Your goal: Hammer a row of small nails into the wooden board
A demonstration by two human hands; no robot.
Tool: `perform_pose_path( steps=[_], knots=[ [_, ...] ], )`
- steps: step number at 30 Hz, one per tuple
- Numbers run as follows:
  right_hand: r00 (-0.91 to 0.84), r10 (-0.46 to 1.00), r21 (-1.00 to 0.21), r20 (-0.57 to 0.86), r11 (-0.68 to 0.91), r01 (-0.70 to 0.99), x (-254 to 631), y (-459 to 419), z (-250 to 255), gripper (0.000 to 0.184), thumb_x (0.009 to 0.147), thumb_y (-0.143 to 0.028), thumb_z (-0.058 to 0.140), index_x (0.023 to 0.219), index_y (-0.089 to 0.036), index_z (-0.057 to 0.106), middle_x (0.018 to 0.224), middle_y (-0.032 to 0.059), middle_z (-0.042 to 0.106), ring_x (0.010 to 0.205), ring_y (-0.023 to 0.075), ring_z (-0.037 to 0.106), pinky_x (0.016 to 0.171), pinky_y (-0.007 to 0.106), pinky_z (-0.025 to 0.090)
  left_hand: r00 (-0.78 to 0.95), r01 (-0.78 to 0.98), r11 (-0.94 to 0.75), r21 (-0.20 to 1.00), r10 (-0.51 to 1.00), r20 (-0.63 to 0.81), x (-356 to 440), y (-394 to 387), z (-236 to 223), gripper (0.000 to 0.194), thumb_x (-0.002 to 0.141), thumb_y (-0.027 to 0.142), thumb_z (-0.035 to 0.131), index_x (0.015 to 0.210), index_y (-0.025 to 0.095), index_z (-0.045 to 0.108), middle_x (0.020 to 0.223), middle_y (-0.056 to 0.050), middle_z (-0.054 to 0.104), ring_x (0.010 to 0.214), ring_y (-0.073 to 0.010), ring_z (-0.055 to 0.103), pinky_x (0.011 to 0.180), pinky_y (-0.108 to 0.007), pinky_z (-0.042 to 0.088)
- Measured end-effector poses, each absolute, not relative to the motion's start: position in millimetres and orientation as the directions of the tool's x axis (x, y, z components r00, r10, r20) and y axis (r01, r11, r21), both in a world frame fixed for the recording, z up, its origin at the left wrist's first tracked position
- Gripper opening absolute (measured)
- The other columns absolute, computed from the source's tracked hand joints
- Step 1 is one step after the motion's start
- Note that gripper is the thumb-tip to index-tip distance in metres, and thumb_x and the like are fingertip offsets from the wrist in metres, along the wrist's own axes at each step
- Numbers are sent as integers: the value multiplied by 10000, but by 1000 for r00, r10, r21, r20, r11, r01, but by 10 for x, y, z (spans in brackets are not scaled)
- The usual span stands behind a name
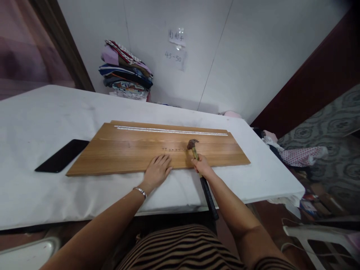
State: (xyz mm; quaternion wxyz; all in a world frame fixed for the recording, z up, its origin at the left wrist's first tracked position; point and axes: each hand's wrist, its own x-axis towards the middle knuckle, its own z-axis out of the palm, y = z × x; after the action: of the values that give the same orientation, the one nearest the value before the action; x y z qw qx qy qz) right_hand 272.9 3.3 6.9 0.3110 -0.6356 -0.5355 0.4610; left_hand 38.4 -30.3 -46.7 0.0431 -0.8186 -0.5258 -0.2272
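A long wooden board (pixel 118 153) lies on a white table (pixel 36 123). My left hand (pixel 157 170) rests flat on the board's near edge, fingers stretched out, a bracelet on the wrist. My right hand (pixel 201 167) is closed around the shaft of a hammer (pixel 194 147). The hammer's head sits over the board just right of a short row of small nails (pixel 173 149). A white strip (pixel 171 130) runs along the board's far edge.
A black phone (pixel 62 155) lies on the table left of the board. Folded fabrics (pixel 126 71) are stacked against the wall, under paper notes (pixel 176 48). Clothes (pixel 298 154) and a white plastic chair (pixel 317 236) are on the right.
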Motion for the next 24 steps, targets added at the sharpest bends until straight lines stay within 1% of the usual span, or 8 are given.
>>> perform_pose_path(
  steps=[5, 11, 17, 24],
  knots=[
    [-8, 966, -892, -258, -235, 387, 2741, 29, 41, 172, 816, -202, 571, 772, -231, 407, 391, -118, 373, 310, 86, 340, 351, 194, 255, 341, 882, -437, 174, 849, 404, 385, -303, -473, 472, 977, 423, 408, 1331, 181, 605, 1417, -129, 586, 1331, -291, 509, 1120, -486, 361],
    [3, 969, -899, -248, -231, 373, 2739, 39, 49, 173, 823, -215, 579, 781, -230, 412, 382, -121, 375, 307, 84, 330, 354, 192, 253, 333, 876, -442, 194, 844, 420, 386, -304, -482, 460, 977, 425, 403, 1332, 212, 605, 1411, -116, 594, 1326, -281, 517, 1119, -482, 359],
    [7, 965, -887, -261, -243, 393, 2743, 57, 58, 159, 827, -198, 551, 773, -233, 405, 387, -114, 376, 314, 95, 340, 356, 204, 257, 345, 881, -441, 173, 847, 404, 378, -303, -475, 462, 978, 415, 405, 1317, 182, 615, 1407, -130, 594, 1318, -290, 521, 1114, -486, 364],
    [13, 965, -883, -261, -244, 401, 2741, 83, 40, 142, 835, -204, 554, 794, -229, 421, 392, -120, 376, 308, 88, 326, 355, 198, 252, 334, 877, -440, 193, 847, 413, 387, -304, -476, 460, 974, 421, 404, 1326, 210, 612, 1407, -120, 596, 1335, -285, 505, 1120, -485, 360]
  ],
)
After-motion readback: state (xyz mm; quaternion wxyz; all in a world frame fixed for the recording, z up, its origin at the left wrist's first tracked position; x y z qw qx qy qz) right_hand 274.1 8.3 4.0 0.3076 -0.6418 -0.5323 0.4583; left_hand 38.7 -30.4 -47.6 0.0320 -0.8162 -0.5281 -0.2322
